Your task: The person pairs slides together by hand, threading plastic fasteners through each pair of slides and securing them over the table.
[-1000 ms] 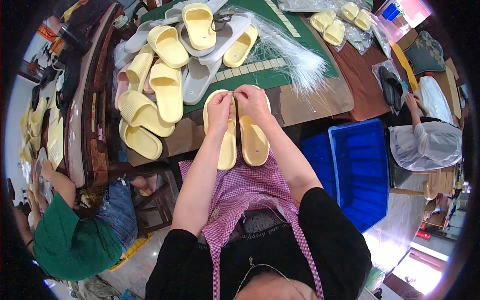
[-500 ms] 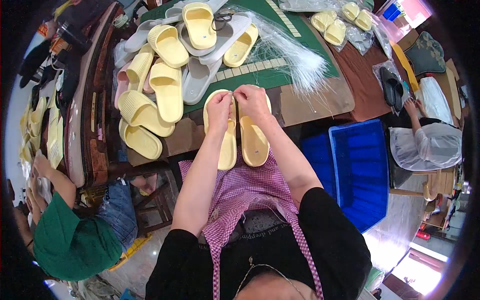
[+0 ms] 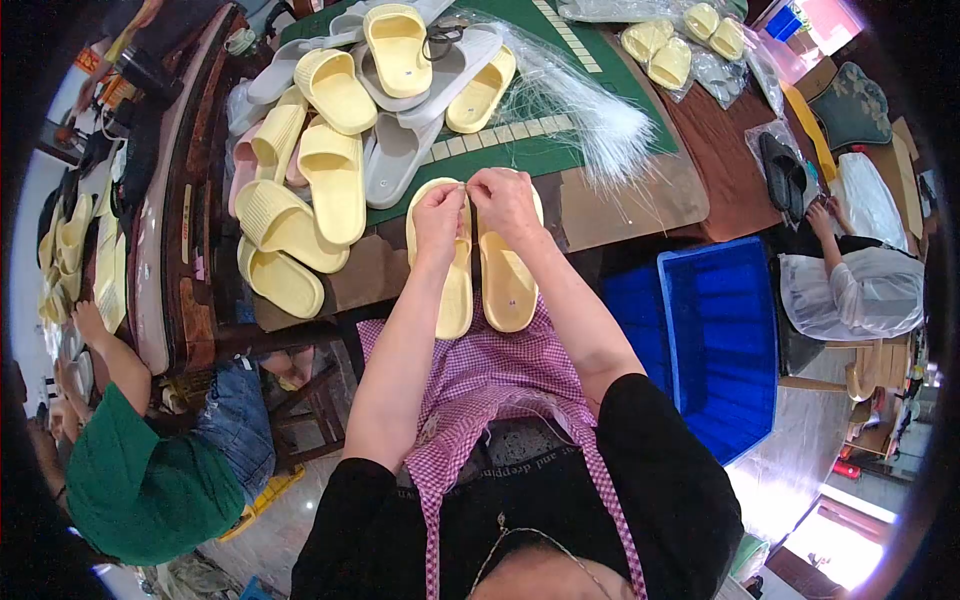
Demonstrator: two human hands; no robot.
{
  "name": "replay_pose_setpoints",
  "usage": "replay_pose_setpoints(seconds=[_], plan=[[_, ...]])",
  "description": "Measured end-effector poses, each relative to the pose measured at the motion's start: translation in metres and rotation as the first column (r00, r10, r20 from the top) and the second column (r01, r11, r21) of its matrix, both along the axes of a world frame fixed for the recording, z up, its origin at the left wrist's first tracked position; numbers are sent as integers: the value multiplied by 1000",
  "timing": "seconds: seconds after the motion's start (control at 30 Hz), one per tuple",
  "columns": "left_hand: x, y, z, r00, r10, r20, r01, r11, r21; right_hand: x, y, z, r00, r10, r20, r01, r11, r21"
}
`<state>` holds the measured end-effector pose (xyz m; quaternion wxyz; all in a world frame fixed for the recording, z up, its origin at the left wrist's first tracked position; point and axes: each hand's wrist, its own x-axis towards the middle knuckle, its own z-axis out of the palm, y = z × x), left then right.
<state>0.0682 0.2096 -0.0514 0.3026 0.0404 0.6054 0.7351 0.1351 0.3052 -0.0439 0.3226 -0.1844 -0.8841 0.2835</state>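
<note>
A pair of yellow slippers lies side by side at the table edge, toes away from me. My left hand (image 3: 438, 222) rests over the strap end of the left slipper (image 3: 455, 298), its thumb and fingertips pinched together. Close beside it, my right hand (image 3: 508, 207) is pinched over the front of the right slipper (image 3: 508, 280). The fingertips meet near the gap between the two straps. Whatever they grip is too small to make out.
Yellow and grey slippers (image 3: 332, 185) are heaped at the left of the table. A bundle of clear plastic strands (image 3: 615, 130) lies on the green mat (image 3: 530, 155). A blue bin (image 3: 720, 350) stands to my right. Co-workers sit at left, in a green shirt (image 3: 150, 480), and at right.
My hands stay almost in place over the slippers. At the left, the co-worker's raised hand and arm have shifted slightly.
</note>
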Motion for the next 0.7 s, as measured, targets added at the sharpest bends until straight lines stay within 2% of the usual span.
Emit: replay_pose_setpoints(seconds=[0.17,0.23,0.27,0.33,0.5,0.67,0.7], plan=[[-3,-3,-2,999,-33,-36,33,999,-1,1,1,2,1000,11,7,-11,999,46],[-3,-4,1,998,-48,-32,48,999,1,0,5,0,995,91,25,-84,975,-206],[-4,-5,3,996,-84,-25,84,996,-3,2,7,-1,995,92,25,-85,975,-206],[-6,-8,3,993,-119,-18,119,993,-8,6,10,5,985,135,110,-72,892,-447],[-15,-12,0,960,-267,83,260,962,83,8,14,14,965,197,170,-81,848,-524],[-20,-15,4,937,-338,90,335,941,49,6,24,2,948,274,159,-158,845,-510],[-20,-15,3,927,-368,76,367,930,28,7,24,4,941,300,157,-166,813,-558]])
